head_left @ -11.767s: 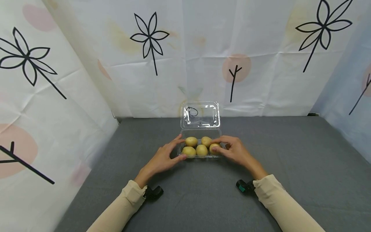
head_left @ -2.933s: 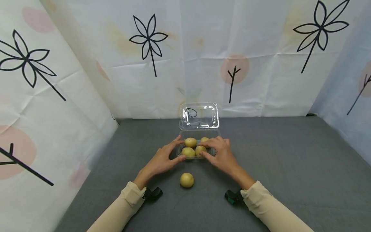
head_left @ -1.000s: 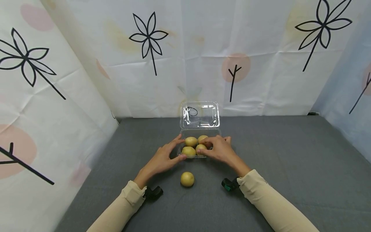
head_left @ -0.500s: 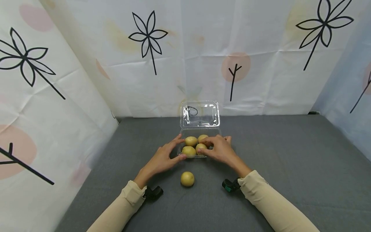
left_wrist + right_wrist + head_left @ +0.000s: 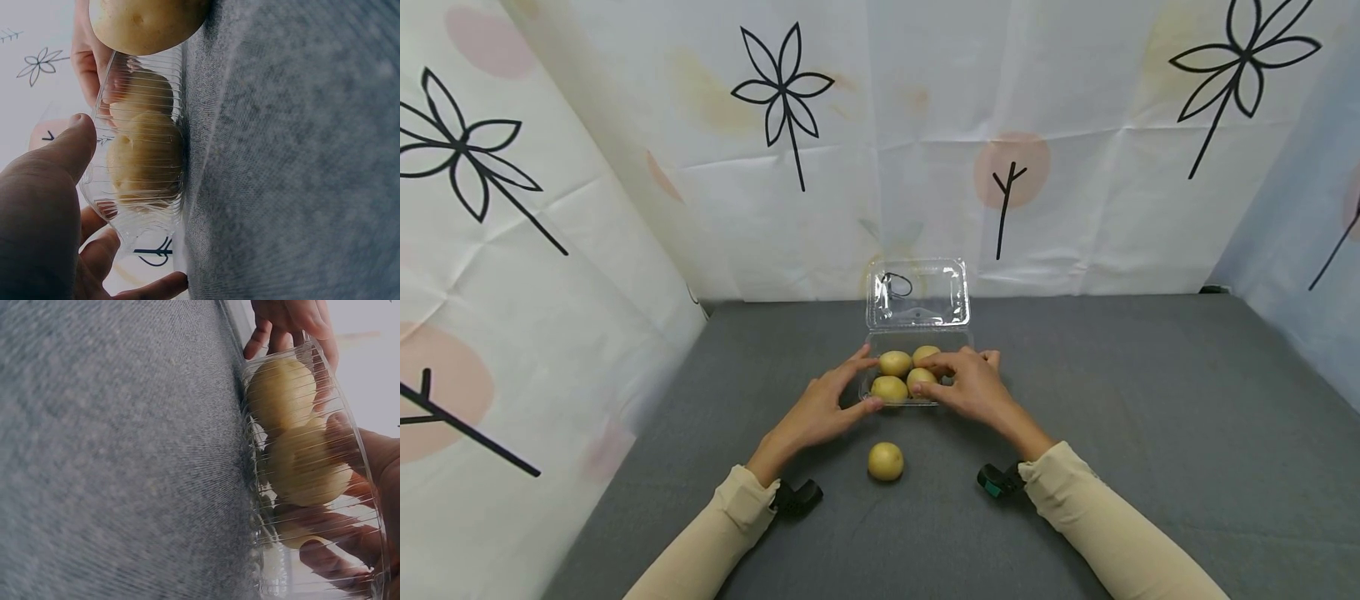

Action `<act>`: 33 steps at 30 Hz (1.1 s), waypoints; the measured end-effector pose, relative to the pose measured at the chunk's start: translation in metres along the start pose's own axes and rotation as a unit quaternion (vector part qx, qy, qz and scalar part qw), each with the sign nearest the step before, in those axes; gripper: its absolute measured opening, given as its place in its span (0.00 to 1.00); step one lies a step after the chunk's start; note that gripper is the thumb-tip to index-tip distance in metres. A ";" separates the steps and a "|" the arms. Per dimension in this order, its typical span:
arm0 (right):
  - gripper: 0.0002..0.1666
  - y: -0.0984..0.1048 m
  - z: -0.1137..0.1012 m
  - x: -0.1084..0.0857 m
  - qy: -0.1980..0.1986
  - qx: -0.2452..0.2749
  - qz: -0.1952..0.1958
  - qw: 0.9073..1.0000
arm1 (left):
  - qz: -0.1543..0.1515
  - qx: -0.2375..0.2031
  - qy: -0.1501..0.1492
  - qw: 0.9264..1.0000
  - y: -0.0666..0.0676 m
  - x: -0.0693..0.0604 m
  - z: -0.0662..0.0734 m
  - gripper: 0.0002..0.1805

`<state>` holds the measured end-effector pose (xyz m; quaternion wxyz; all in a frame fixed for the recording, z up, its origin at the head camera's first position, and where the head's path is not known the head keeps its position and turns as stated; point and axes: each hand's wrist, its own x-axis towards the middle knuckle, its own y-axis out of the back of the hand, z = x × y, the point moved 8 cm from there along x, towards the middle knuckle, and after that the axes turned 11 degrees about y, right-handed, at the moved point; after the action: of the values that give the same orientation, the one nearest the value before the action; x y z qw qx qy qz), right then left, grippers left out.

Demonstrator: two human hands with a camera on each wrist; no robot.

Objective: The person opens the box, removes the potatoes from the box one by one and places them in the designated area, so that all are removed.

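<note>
A clear plastic clamshell container [image 5: 901, 405] stands with its lid raised at the back of the grey table, several potatoes inside. My left hand [image 5: 822, 410] holds its left end, thumb at the front rim and fingers round the side and back. My right hand [image 5: 973, 387] reaches in from the right. Its thumb and fingers pinch the front right potato [image 5: 303, 465], which still sits in the container; the fingertips also lie close to the potato behind it [image 5: 927, 353]. One loose potato [image 5: 886, 462] rests on the table in front of the container.
The raised lid [image 5: 917, 293] leans near the patterned cloth backdrop [image 5: 1075, 208]. More cloth [image 5: 512, 333] hangs along the left side. The grey table surface [image 5: 1112, 375] stretches out on both sides of the container.
One potato has gone from the container's right end to the table in front. My right hand has shifted left onto another potato. My left hand has stayed at the container; little differs over the last second.
</note>
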<state>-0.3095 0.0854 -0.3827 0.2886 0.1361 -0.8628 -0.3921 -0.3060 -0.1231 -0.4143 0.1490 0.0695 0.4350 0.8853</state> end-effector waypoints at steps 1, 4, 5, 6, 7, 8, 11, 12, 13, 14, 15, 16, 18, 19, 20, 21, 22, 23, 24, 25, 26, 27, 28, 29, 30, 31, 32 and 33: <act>0.25 0.000 0.000 0.000 0.002 0.001 0.002 1.000 | 0.001 0.000 0.000 1.000 0.000 0.000 0.000 0.36; 0.25 0.000 0.000 -0.002 0.009 0.008 0.009 1.000 | 0.002 0.000 -0.001 1.000 0.000 0.000 0.000 0.36; 0.25 0.000 0.000 -0.003 0.011 0.010 0.012 1.000 | 0.002 0.000 -0.001 1.000 0.000 -0.001 0.000 0.36; 0.25 0.001 0.000 -0.003 0.013 0.011 0.016 1.000 | 0.001 0.001 -0.001 1.000 0.000 -0.001 0.000 0.37; 0.25 0.001 0.000 -0.004 0.014 0.013 0.020 1.000 | 0.001 0.001 0.000 1.000 -0.001 -0.001 -0.001 0.37; 0.25 0.001 -0.001 -0.005 0.016 0.014 0.024 0.999 | 0.001 0.001 0.000 1.000 -0.001 -0.001 -0.001 0.37; 0.25 0.003 -0.001 -0.006 0.020 0.015 0.039 0.999 | 0.000 0.003 0.002 1.000 -0.001 -0.001 -0.001 0.37; 0.25 0.003 -0.001 -0.006 0.021 0.015 0.044 0.999 | 0.001 0.003 0.002 1.000 -0.001 -0.001 -0.001 0.36; 0.25 0.004 -0.001 -0.007 0.022 0.015 0.049 0.998 | 0.001 0.003 0.003 1.000 -0.001 -0.001 -0.001 0.36; 0.25 0.004 -0.001 -0.007 0.024 0.015 0.054 0.998 | 0.002 0.003 0.003 1.000 -0.001 -0.001 -0.001 0.36; 0.25 0.005 -0.002 -0.007 0.026 0.016 0.059 0.998 | 0.003 0.002 0.002 1.000 -0.001 -0.001 -0.001 0.36; 0.25 0.006 -0.002 -0.008 0.029 0.018 0.064 0.997 | 0.004 0.001 0.002 1.000 0.000 -0.001 0.000 0.36; 0.26 0.006 -0.002 -0.009 0.036 0.020 0.073 0.996 | 0.005 -0.001 0.000 1.000 0.000 0.000 0.000 0.36; 0.26 0.007 -0.003 -0.009 0.038 0.022 0.076 0.996 | 0.005 -0.001 -0.001 1.000 0.000 0.000 0.000 0.36; 0.26 0.007 -0.003 -0.010 0.040 0.022 0.078 0.996 | 0.005 -0.001 -0.002 1.000 0.000 -0.001 0.001 0.36; 0.26 0.007 -0.003 -0.010 0.041 0.024 0.080 0.996 | 0.005 -0.001 -0.002 1.000 0.000 -0.001 0.001 0.36; 0.26 0.007 -0.003 -0.011 0.041 0.025 0.082 0.995 | 0.004 -0.001 -0.002 1.000 0.000 -0.001 0.001 0.36; 0.26 0.007 -0.003 -0.011 0.041 0.026 0.084 0.995 | 0.004 0.000 -0.003 1.000 0.000 -0.001 0.001 0.36; 0.26 0.008 -0.003 -0.012 0.040 0.030 0.087 0.995 | 0.004 0.000 -0.003 1.000 0.000 -0.001 0.001 0.36; 0.27 0.008 -0.003 -0.012 0.039 0.033 0.091 0.995 | 0.003 0.000 -0.002 1.000 0.000 -0.001 0.001 0.36; 0.27 0.009 -0.003 -0.013 0.040 0.035 0.096 0.994 | 0.003 0.000 -0.002 1.000 0.000 -0.001 0.001 0.36; 0.27 0.010 -0.004 -0.013 0.041 0.039 0.102 0.993 | 0.004 0.001 -0.002 1.000 0.000 -0.001 0.001 0.36; 0.28 0.011 -0.004 -0.014 0.043 0.043 0.109 0.992 | 0.004 0.001 -0.001 1.000 0.000 -0.001 0.001 0.36; 0.28 0.012 -0.005 -0.014 0.044 0.045 0.115 0.991 | 0.004 0.001 -0.001 1.000 0.000 -0.001 0.001 0.36; 0.28 0.013 -0.005 -0.015 0.046 0.048 0.120 0.991 | 0.004 0.001 -0.001 1.000 0.000 -0.001 0.001 0.36; 0.28 0.014 -0.006 -0.016 0.047 0.049 0.125 0.990 | 0.004 0.001 -0.001 1.000 0.000 -0.001 0.001 0.36; 0.28 0.015 -0.006 -0.016 0.047 0.050 0.129 0.989 | 0.005 0.001 -0.002 1.000 0.001 -0.001 0.001 0.36; 0.28 0.016 -0.006 -0.017 0.047 0.052 0.131 0.989 | 0.005 0.001 -0.002 1.000 0.001 0.000 0.001 0.36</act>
<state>-0.2925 0.0997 -0.3738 0.3709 0.0547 -0.8776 -0.2988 -0.3054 -0.1227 -0.4129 0.1452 0.0733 0.4349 0.8857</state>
